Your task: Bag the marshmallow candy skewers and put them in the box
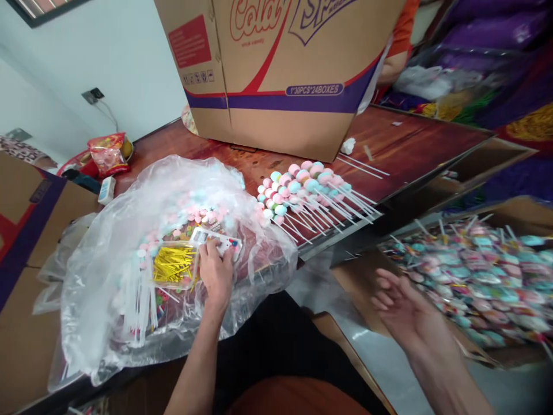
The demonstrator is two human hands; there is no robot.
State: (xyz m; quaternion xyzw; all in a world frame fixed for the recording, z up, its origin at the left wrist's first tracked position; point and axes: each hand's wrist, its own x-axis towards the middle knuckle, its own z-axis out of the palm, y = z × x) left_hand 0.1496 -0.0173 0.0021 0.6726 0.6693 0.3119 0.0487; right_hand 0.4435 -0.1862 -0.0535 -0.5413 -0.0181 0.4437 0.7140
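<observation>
Around the table [173,144], I see the left hand [216,271] touching wrappers [232,244], grip unclear, beside a tray [173,285] of gold ties [173,264]; the right hand [404,308], loosely uncurled, by a carton [356,288] of candy [479,271]; box [276,124] lettered "1*30PCS*24BOXES"

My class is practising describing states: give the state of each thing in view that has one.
Left hand: fingers on the printed packet
Right hand: fingers loosely curled, holding nothing visible
Clear tray: filled with gold strips
Clear plastic: crumpled, spread out
Candy sticks: piled together
Tall carton: upright
Low carton: open, filled
</observation>
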